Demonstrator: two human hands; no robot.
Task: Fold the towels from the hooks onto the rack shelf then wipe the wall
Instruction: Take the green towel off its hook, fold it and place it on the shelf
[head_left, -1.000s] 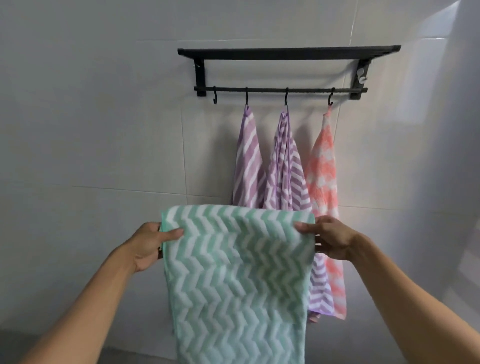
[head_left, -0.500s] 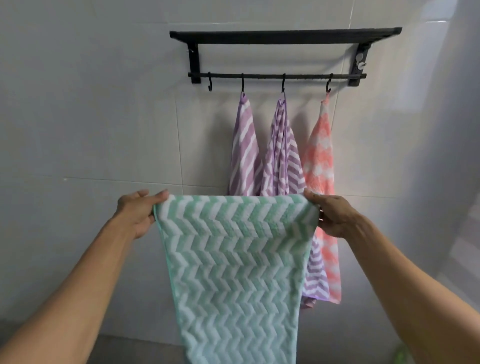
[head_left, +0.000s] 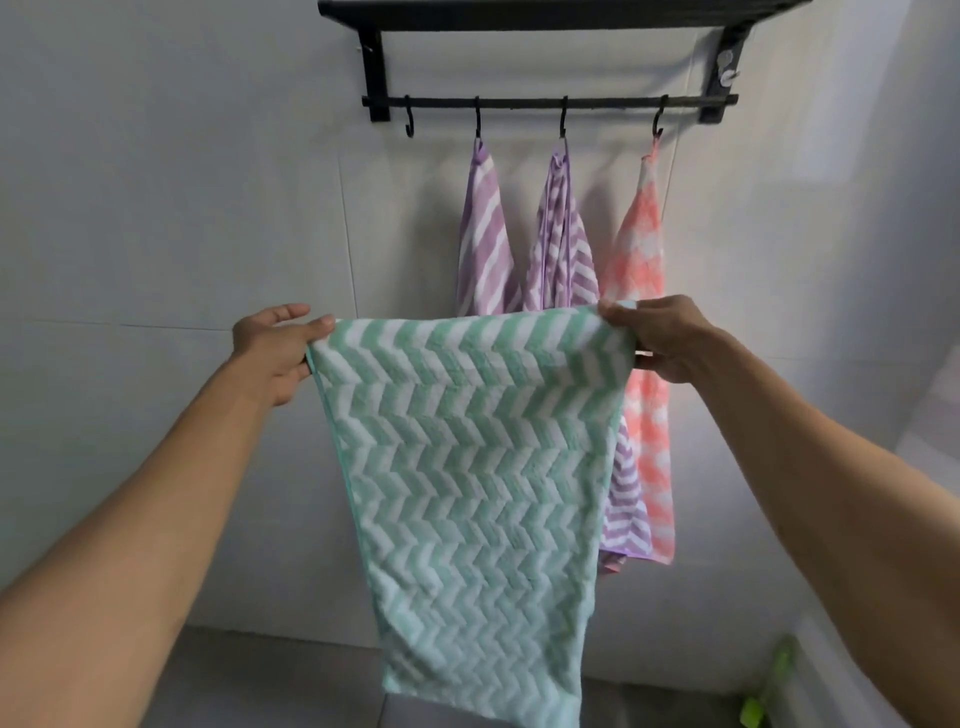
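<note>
Green towel hangs at centre, pinched at its top corners by left hand at 9 o'clock and right hand at 3, so keep edges level before folding.

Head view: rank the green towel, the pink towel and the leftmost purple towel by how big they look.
1. Green towel: largest by far, though it is held nearest the camera, so its true size is unsure.
2. Pink towel.
3. Leftmost purple towel: smallest showing, its lower part hidden behind the green one, so places 2 and 3 are unsure.
</note>
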